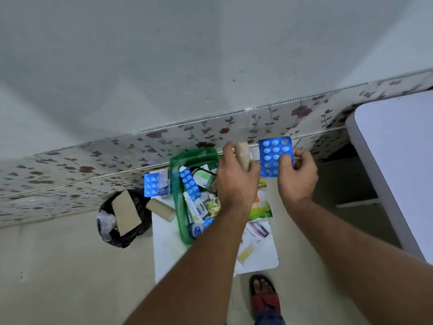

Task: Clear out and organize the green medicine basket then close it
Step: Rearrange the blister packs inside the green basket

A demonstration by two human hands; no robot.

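The left hand point(236, 181) is curled around a cardboard tube point(242, 156), hiding its lower end. At its 3 o'clock, the right hand point(296, 177) pinches a blue blister pack point(273, 152) (lower pockets too blurred to read). The green medicine basket point(178, 184) sits on the counter point(164, 252), its right side behind the left forearm.
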